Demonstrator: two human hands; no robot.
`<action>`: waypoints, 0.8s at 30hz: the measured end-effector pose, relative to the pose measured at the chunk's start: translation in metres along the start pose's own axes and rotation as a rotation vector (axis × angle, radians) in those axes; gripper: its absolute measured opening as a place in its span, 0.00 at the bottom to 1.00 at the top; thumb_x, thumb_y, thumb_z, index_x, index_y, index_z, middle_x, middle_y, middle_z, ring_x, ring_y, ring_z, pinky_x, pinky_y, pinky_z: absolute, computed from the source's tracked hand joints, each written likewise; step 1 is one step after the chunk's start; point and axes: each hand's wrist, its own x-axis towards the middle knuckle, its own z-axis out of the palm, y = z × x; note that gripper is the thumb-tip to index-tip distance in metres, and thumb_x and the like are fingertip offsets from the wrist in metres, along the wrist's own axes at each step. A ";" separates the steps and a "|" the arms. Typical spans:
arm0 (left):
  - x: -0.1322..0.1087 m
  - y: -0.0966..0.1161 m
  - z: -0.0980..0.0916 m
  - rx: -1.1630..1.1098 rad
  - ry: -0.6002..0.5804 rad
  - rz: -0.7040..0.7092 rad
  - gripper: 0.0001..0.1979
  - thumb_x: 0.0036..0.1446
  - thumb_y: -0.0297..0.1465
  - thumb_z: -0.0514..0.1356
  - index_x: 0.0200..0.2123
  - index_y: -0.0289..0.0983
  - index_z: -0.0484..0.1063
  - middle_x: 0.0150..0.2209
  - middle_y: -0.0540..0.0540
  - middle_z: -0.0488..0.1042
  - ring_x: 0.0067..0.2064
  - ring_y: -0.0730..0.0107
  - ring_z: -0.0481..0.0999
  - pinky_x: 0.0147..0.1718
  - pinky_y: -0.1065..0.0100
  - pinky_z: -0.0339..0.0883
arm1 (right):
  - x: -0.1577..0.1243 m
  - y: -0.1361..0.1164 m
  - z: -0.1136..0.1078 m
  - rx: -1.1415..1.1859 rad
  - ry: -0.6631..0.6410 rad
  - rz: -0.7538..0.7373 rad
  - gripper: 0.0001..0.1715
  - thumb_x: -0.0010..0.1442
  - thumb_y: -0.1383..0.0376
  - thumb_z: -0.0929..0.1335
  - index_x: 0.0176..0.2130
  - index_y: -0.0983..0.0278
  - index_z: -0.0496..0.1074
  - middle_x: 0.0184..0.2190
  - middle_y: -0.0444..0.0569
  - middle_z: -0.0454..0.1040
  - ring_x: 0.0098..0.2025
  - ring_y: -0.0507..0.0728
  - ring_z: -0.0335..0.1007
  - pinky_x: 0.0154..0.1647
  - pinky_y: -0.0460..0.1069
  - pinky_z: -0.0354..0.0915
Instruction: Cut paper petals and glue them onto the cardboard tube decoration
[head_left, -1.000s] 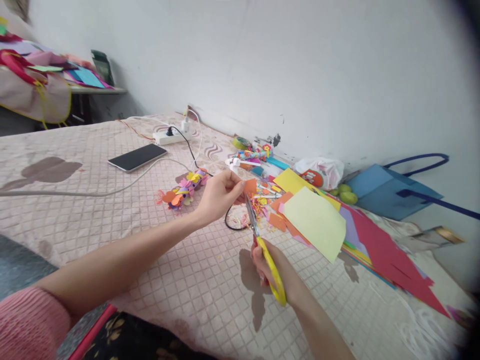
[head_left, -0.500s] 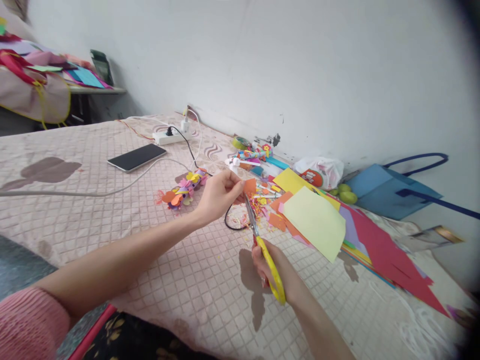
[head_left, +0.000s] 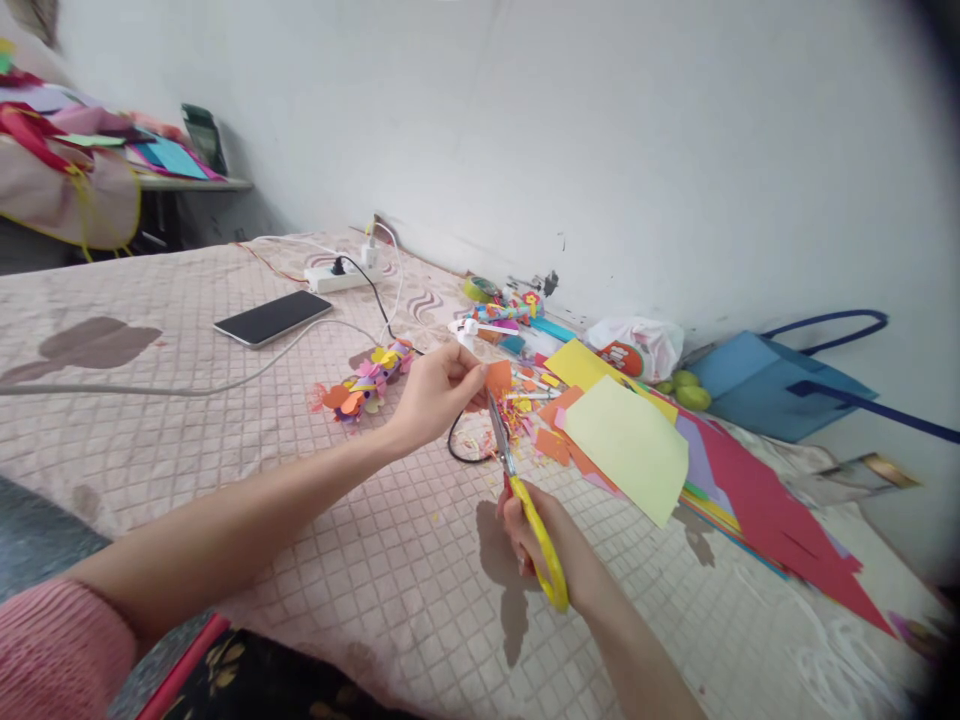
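Observation:
A small piece of orange paper (head_left: 499, 376) is pinched between the fingertips of my left hand (head_left: 441, 395), above the middle of the table. My right hand (head_left: 546, 530) grips the yellow-handled scissors (head_left: 551, 560), whose metal blades point away from me and reach the lower edge of the orange piece. Coloured paper scraps (head_left: 525, 405) lie just beyond the blades. To the left of my left hand rests a roll covered with paper flowers (head_left: 375, 378).
A phone (head_left: 274, 318) and a white power strip (head_left: 341, 275) with cables lie at the back left. On the right are a pale green sheet (head_left: 630, 445), red paper (head_left: 780, 510), a blue bag (head_left: 780, 385) and a white plastic bag (head_left: 652, 340) by the wall.
The view has shifted very slightly. Both hands keep nearly the same pose, with the orange piece still in my left hand and the scissors still in my right hand.

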 end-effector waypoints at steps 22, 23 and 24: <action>0.000 -0.002 -0.002 0.008 0.001 0.022 0.09 0.54 0.36 0.56 0.29 0.36 0.61 0.24 0.47 0.73 0.25 0.71 0.76 0.21 0.74 0.71 | 0.000 0.002 0.001 0.027 -0.034 -0.082 0.36 0.51 0.36 0.54 0.32 0.65 0.60 0.15 0.37 0.54 0.13 0.47 0.52 0.12 0.43 0.54; 0.000 -0.002 -0.002 0.005 0.001 0.022 0.09 0.54 0.36 0.56 0.29 0.36 0.61 0.24 0.47 0.73 0.25 0.71 0.76 0.22 0.74 0.71 | 0.001 0.002 0.001 0.027 -0.030 -0.076 0.36 0.50 0.35 0.54 0.31 0.65 0.60 0.14 0.36 0.54 0.12 0.47 0.53 0.12 0.43 0.53; 0.000 -0.002 -0.002 0.003 0.000 0.022 0.10 0.53 0.36 0.56 0.29 0.36 0.61 0.24 0.47 0.73 0.25 0.71 0.76 0.22 0.74 0.71 | 0.001 0.002 0.001 0.030 -0.027 -0.068 0.37 0.49 0.34 0.54 0.31 0.64 0.59 0.14 0.36 0.54 0.12 0.47 0.52 0.11 0.43 0.53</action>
